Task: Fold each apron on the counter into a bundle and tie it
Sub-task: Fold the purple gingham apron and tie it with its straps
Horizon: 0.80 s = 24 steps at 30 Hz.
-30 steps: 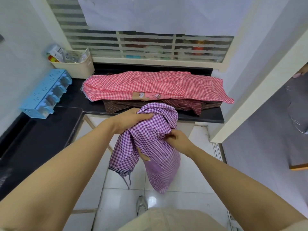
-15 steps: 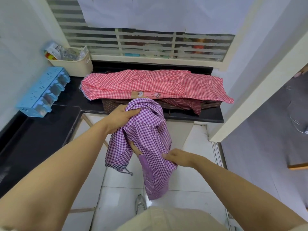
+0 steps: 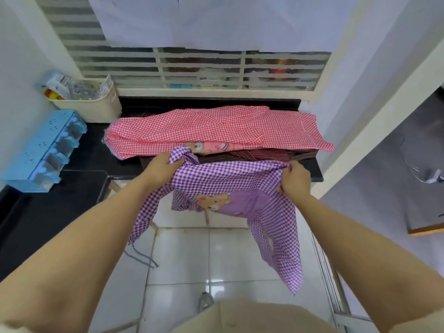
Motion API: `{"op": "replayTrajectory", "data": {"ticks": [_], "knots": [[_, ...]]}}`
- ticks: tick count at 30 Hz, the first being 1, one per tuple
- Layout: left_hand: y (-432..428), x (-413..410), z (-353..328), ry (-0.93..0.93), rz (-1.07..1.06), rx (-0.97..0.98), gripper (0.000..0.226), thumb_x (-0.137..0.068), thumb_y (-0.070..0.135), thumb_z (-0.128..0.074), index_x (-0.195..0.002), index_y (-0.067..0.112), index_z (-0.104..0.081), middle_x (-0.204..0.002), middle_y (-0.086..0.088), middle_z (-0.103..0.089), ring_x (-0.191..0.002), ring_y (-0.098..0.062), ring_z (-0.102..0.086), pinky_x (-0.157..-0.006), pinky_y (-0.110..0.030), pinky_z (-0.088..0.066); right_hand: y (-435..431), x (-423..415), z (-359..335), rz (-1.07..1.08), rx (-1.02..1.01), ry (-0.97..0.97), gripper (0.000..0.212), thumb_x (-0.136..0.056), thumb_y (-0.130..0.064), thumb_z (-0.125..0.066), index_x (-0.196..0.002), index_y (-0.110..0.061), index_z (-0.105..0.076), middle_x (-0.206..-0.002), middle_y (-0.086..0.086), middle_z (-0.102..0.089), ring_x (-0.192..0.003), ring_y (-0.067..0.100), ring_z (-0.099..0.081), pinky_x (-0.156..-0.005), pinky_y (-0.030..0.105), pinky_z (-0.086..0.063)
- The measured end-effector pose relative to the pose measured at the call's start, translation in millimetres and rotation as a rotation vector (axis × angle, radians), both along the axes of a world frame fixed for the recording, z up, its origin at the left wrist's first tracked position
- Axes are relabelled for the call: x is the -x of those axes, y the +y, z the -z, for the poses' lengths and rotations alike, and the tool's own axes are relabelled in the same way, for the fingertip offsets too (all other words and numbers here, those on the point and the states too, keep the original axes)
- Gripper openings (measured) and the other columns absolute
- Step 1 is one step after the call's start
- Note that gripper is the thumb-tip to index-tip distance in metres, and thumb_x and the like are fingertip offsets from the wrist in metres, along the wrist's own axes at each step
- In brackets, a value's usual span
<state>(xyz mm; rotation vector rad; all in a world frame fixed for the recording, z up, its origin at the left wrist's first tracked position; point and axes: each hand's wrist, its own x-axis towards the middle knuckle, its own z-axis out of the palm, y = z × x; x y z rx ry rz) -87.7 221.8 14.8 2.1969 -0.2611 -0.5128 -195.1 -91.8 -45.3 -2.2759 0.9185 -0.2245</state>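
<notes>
Head view. Left grip [image 3: 158, 165] is closed around a bunched corner of the purple check apron [image 3: 228, 179], fingers curled into the cloth. Right grip [image 3: 294, 180] pinches the other end of the same top edge, thumb and fingers folded over it. I read the apron as stretched between the two grips, held in the air just in front of the counter [image 3: 96, 152] edge, above the tiled floor [image 3: 182, 255]. Bear pocket [image 3: 216, 201] faces me, below the held edge. Both sides hang down; a tie string [image 3: 141, 253] dangles at left. On the counter behind: red check apron [image 3: 204, 128] spread over a dark striped apron [image 3: 264, 155]. Blue organiser [image 3: 45, 150] and cream basket [image 3: 96, 109] stand at the counter's left end.
</notes>
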Motion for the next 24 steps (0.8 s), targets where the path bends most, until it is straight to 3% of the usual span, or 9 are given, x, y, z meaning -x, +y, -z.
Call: {"op": "replayTrajectory", "data": {"ticks": [2, 4, 6, 8, 12, 15, 20, 24], "knots": [[2, -11, -12, 0.096, 0.069, 0.039, 0.028, -0.091, 0.034, -0.066, -0.088, 0.006, -0.067, -0.081, -0.007, -0.070, -0.074, -0.018, -0.066, -0.070, -0.028, -0.048, -1, -21, -21, 0.047, 0.011, -0.142, 0.023, -0.102, -0.016, -0.040, -0.084, -0.006, -0.050, -0.078, 0.008, -0.052, -0.064, 0.023, -0.047, -0.058, 0.033, -0.030], [6, -32, -20, 0.103, 0.150, -0.021, 0.022, -0.083, 0.031, -0.077, -0.098, 0.017, -0.070, -0.094, 0.002, -0.072, -0.084, -0.016, -0.068, -0.070, -0.026, -0.051, 2, -44, -36, 0.043, 0.019, -0.222, 0.023, -0.103, -0.017, -0.039, -0.085, -0.005, -0.049, -0.075, 0.005, -0.049, -0.064, 0.019, -0.043, -0.051, 0.026, -0.026], [9, -60, -20, -0.078, 0.136, -0.147, 0.031, -0.078, 0.036, -0.079, -0.098, 0.014, -0.071, -0.097, -0.007, -0.072, -0.089, -0.026, -0.067, -0.074, -0.037, -0.053, 7, -70, -44, 0.037, 0.037, -0.319, 0.022, -0.104, -0.017, -0.039, -0.086, -0.006, -0.047, -0.073, 0.003, -0.047, -0.067, 0.021, -0.043, -0.049, 0.025, -0.024], [8, -84, -18, -0.287, -0.009, -0.192, 0.039, -0.075, 0.047, -0.067, -0.095, 0.014, -0.072, -0.095, -0.013, -0.071, -0.087, -0.033, -0.065, -0.077, -0.045, -0.053, 11, -97, -49, 0.043, 0.056, -0.412, 0.020, -0.103, -0.015, -0.039, -0.087, -0.007, -0.049, -0.080, 0.006, -0.050, -0.074, 0.022, -0.043, -0.054, 0.032, -0.021], [-10, -137, -20, -0.511, -0.299, -0.089, 0.019, -0.089, 0.021, -0.060, -0.094, 0.005, -0.067, -0.094, -0.019, -0.069, -0.084, -0.034, -0.062, -0.070, -0.038, -0.046, 13, -157, -60, -0.073, 0.060, -0.581, 0.012, -0.100, -0.010, -0.043, -0.094, -0.007, -0.052, -0.088, 0.006, -0.049, -0.076, 0.016, -0.043, -0.064, 0.025, -0.026], [-22, -185, -17, -0.586, -0.422, -0.084, 0.017, -0.092, 0.017, -0.055, -0.089, 0.003, -0.065, -0.088, -0.017, -0.067, -0.078, -0.030, -0.059, -0.065, -0.034, -0.039, 5, -212, -60, -0.145, 0.062, -0.564, 0.014, -0.099, -0.012, -0.048, -0.105, -0.001, -0.054, -0.091, 0.006, -0.048, -0.076, 0.017, -0.044, -0.061, 0.024, -0.024], [-32, -261, -9, -0.591, -0.564, -0.123, 0.018, -0.093, 0.020, -0.051, -0.093, 0.006, -0.063, -0.088, -0.014, -0.066, -0.078, -0.032, -0.059, -0.068, -0.040, -0.047, -10, -294, -54, -0.262, -0.015, -0.454, 0.013, -0.098, -0.010, -0.050, -0.107, -0.003, -0.056, -0.096, 0.002, -0.051, -0.084, 0.014, -0.046, -0.062, 0.013, -0.029], [-33, -315, 0, -0.548, -0.637, -0.241, 0.021, -0.094, 0.016, -0.052, -0.106, 0.001, -0.061, -0.101, -0.023, -0.066, -0.093, -0.041, -0.060, -0.072, -0.039, -0.039, -21, -358, -38, -0.391, -0.053, -0.223, 0.014, -0.099, -0.019, -0.053, -0.098, -0.007, -0.060, -0.091, 0.003, -0.059, -0.081, 0.016, -0.052, -0.072, 0.026, -0.037]]}}
